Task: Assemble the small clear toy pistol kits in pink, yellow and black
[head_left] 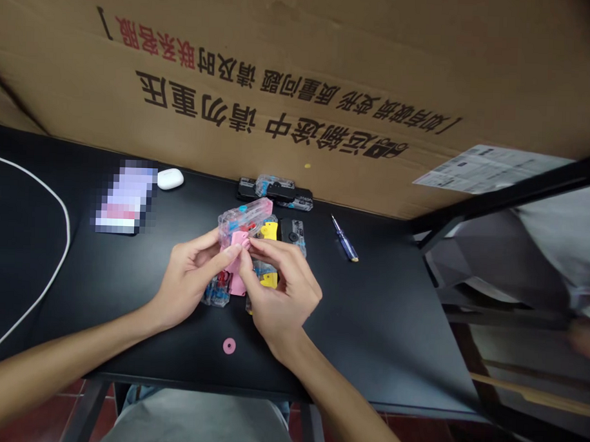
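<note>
My left hand is closed around a small clear plastic toy gun with pink, red and blue parts inside, held just above the black table. My right hand pinches a small pink part at the gun's middle, fingertips meeting my left thumb. Under my right hand sits a second clear toy gun with a yellow grip, partly hidden. A loose pink disc lies on the table near the front edge, below my hands.
Two more toy gun pieces, black and clear, lie at the back by a big cardboard box. A blue-handled screwdriver lies to the right. A white earbud case, a phone and a white cable are left.
</note>
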`<state>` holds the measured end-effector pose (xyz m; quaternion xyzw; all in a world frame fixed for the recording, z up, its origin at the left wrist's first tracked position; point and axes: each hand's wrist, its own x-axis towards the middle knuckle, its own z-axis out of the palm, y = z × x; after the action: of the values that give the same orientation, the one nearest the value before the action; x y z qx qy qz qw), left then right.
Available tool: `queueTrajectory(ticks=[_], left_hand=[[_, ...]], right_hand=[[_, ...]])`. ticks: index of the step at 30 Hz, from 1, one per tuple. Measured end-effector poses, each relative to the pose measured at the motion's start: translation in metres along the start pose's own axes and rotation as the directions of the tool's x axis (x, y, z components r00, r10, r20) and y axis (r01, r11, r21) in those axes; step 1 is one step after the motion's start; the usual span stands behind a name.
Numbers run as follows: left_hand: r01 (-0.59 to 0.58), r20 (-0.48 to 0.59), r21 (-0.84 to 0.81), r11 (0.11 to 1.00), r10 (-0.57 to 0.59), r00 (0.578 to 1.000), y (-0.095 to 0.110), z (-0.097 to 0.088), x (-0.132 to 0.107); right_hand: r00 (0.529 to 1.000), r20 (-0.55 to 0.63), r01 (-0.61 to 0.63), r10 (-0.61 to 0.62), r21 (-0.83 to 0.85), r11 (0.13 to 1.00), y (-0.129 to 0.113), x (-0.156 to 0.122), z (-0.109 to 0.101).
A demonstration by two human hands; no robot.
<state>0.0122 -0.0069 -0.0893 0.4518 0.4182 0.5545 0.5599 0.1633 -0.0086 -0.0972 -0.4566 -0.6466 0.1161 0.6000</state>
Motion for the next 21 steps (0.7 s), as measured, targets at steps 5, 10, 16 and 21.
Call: queueTrajectory(ticks=[5, 10, 16, 21], left_hand=[[-0.09, 0.026, 0.073, 0.993, 0.088, 0.996, 0.004, -0.004, 0.002], [-0.205, 0.07, 0.205, 0.957, 0.195, 0.978, 0.002, -0.011, 0.0], [-0.285, 0.118, 0.263, 0.922, 0.262, 0.958, -0.001, -0.012, -0.004], [-0.371, 0.165, 0.256, 0.893, 0.338, 0.927, 0.001, -0.011, -0.004]], right_hand=[[0.98, 0.098, -0.186, 0.172, 0.158, 0.97, 0.001, 0.006, -0.007], [0.972, 0.155, -0.209, 0.176, 0.23, 0.951, 0.005, 0.009, -0.011], [0.983, 0.132, -0.148, 0.124, 0.192, 0.97, 0.002, 0.005, -0.01], [0.987, 0.113, -0.136, 0.117, 0.18, 0.974, -0.001, 0.004, -0.009]])
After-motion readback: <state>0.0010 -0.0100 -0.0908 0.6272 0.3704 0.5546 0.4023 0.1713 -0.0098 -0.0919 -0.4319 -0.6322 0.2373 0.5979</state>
